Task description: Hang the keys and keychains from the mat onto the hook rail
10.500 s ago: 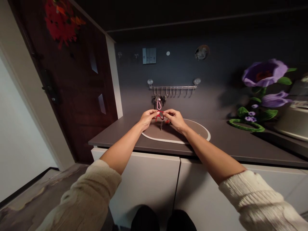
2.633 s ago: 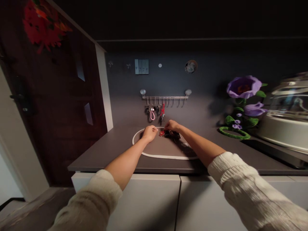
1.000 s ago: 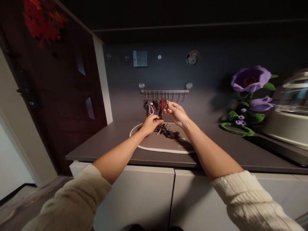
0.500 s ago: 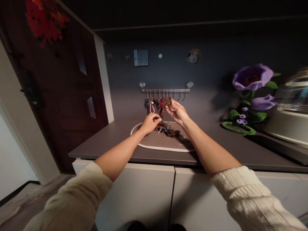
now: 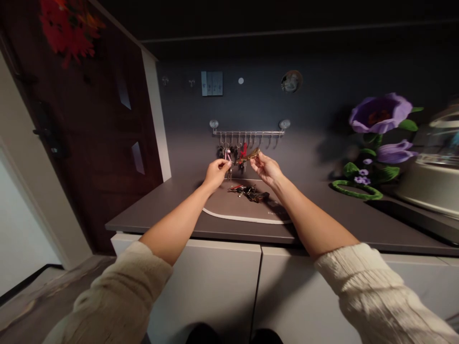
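My right hand (image 5: pixel 266 168) pinches a brown keychain strap (image 5: pixel 251 154) and holds it up just below the metal hook rail (image 5: pixel 249 132) on the dark wall. My left hand (image 5: pixel 216 172) is closed in a pinch on the lower end of that same keychain, where its keys hang. Key sets with a pink loop (image 5: pixel 226 154) and a red loop (image 5: pixel 244 149) hang from the rail's left hooks. A pile of loose keys (image 5: pixel 248 192) lies on the oval mat (image 5: pixel 233 215) beneath my hands.
A dark countertop (image 5: pixel 161 210) tops white cabinet doors. A dark wooden door (image 5: pixel 89 124) stands at left. Purple fabric flowers (image 5: pixel 380 119) and a green ring (image 5: pixel 355 190) sit at right, beside a lidded appliance (image 5: pixel 430 177). Switches (image 5: pixel 212 83) are on the wall.
Both hands have risen from the key pile on the mat toward the hook rail, carrying the brown keychain. Earlier a red-looped key set went onto a hook.
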Available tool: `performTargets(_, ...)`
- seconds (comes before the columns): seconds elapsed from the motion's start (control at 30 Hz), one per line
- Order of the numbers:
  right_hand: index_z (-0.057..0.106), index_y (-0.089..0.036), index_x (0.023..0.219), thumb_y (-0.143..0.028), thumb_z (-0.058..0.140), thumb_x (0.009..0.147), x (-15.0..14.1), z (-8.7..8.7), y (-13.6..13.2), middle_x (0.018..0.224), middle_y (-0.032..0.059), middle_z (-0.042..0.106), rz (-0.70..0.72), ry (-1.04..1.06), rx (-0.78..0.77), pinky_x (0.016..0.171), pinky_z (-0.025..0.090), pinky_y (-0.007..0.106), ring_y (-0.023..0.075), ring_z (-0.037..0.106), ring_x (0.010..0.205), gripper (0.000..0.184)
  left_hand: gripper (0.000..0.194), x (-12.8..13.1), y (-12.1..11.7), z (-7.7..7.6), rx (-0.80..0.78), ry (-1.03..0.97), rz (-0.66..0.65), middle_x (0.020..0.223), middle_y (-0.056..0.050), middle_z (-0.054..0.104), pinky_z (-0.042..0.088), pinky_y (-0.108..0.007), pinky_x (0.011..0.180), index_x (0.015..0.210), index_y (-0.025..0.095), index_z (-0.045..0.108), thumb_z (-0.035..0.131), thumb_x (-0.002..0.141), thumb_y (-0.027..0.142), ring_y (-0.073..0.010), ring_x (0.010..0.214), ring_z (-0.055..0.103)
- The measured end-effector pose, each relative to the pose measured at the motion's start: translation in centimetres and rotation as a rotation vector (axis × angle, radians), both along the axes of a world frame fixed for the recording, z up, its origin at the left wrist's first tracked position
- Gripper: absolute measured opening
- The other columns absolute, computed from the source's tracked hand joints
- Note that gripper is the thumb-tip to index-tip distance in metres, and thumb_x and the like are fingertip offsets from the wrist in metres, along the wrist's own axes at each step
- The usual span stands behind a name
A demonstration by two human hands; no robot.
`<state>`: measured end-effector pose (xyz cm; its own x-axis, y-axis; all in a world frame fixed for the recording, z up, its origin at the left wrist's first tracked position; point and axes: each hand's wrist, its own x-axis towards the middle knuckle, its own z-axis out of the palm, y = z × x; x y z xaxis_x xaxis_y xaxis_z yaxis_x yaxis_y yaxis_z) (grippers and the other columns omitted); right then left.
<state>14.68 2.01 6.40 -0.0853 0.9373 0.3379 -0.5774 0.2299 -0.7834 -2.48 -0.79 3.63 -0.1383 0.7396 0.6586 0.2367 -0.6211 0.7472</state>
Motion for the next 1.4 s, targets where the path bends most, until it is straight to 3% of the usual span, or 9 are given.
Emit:
performTargets(0.27,0.055,-0.015,0.070,-0.007,0.047,0.082,-0.4,-0.9,0.1,0.060,0.0000,0.058,0.001,-0.010,-0.240,0.053,0.052,0.014,0.0044,0.054,0.053,0.016,0.020,-0.5,0.8,-0.1,-0.066,-0.117,-0.046,0.068,-0.001,0.060,0.038,-0.020,0.054,0.078,0.014,0.061,0.055,0.073,0.032,-0.0087,0.058,0.048)
performTargets(0.43,0.056,-0.013,0.067,-0.002,0.048,0.077,-0.3,-1.5,0.6,0.058,0.0019,0.058,-0.006,-0.166,-0.274,0.051,0.051,0.016,0.0060,0.054,0.052,0.017,0.022,-0.6,0.8,-0.1,-0.078,-0.109,-0.060,0.075,-0.002,0.062,0.039,-0.019,0.055,0.079,0.015,0.062,0.056,0.073,0.035,-0.0097,0.065,0.051)
performTargets(0.53,0.054,-0.013,0.060,-0.001,0.052,0.072,-0.2,-2.1,0.8,0.053,0.0022,0.056,-0.055,-0.391,-0.188,0.050,0.047,0.020,0.0076,0.052,0.048,0.018,0.023,-0.6,0.9,-0.1,-0.084,-0.122,-0.057,0.076,-0.002,0.063,0.039,-0.019,0.055,0.080,0.015,0.063,0.056,0.072,0.035,-0.0098,0.065,0.052)
performTargets(0.7,0.055,-0.016,0.058,-0.011,0.065,0.063,-0.7,-2.8,0.6,0.052,-0.0028,0.053,-0.379,-0.720,0.151,0.052,0.038,0.022,0.0066,0.043,0.047,0.012,0.021,-0.4,0.8,0.0,-0.072,-0.131,-0.070,0.076,-0.002,0.064,0.040,-0.020,0.059,0.078,0.015,0.064,0.058,0.071,0.033,-0.0101,0.067,0.053)
performTargets(0.8,0.060,-0.016,0.065,-0.026,0.065,0.065,-1.5,-2.7,-0.1,0.060,-0.0026,0.056,-0.313,-0.695,0.337,0.060,0.038,0.023,0.0074,0.044,0.055,0.011,0.019,-0.2,0.6,0.0,-0.064,-0.145,-0.081,0.076,-0.002,0.065,0.041,-0.022,0.064,0.078,0.014,0.064,0.059,0.070,0.031,-0.0108,0.070,0.054)
performTargets(0.93,0.062,-0.017,0.075,-0.036,0.064,0.065,-2.6,-2.2,-1.1,0.070,-0.0016,0.059,-0.172,-0.635,0.441,0.067,0.038,0.024,0.0093,0.048,0.065,0.022,0.019,-0.1,0.3,0.1,-0.069,-0.162,-0.100,0.076,-0.002,0.065,0.042,-0.023,0.067,0.078,0.014,0.064,0.060,0.070,0.030,-0.0110,0.071,0.055)
performTargets(1.4,0.062,-0.017,0.072,-0.040,0.064,0.063,-2.7,-2.0,-1.2,0.070,-0.0009,0.059,-0.198,-0.628,0.477,0.069,0.040,0.025,0.0112,0.050,0.067,0.025,0.030,0.2,0.7,-0.3,-0.031,-0.146,-0.128,0.080,-0.004,0.066,0.043,-0.025,0.071,0.082,0.014,0.065,0.062,0.067,0.040,-0.0122,0.073,0.057)
